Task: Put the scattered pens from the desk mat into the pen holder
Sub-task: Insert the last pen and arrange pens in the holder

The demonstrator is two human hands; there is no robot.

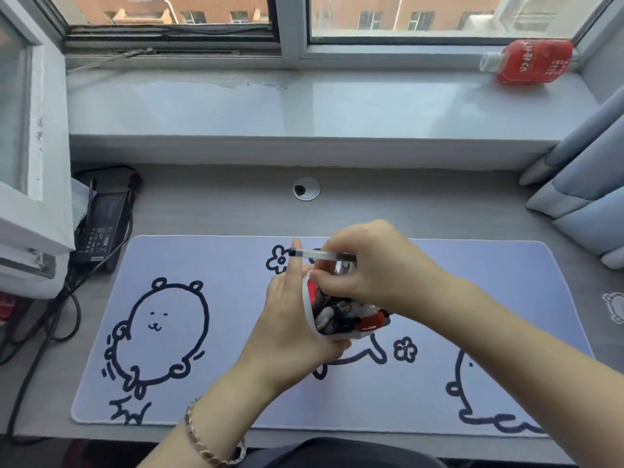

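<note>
Over the middle of the pale lilac desk mat (pixel 202 258) with black cartoon drawings, my left hand (pixel 287 319) grips a white-rimmed pen holder (pixel 308 309), tipped with its mouth toward me. Several pens (pixel 337 319), dark, white and red, sit inside it. My right hand (pixel 368 265) is directly above the holder's mouth and pinches a clear pen with a black cap (pixel 317 254), held level and pointing left. My left forefinger sticks up beside the pen's cap. I see no loose pens on the mat.
A black power adapter (pixel 104 224) with tangled cables lies at the desk's left edge. A round cable grommet (pixel 306 189) sits behind the mat. A red bottle (pixel 530 60) lies on the windowsill. Grey-blue curtains (pixel 584 184) hang at the right.
</note>
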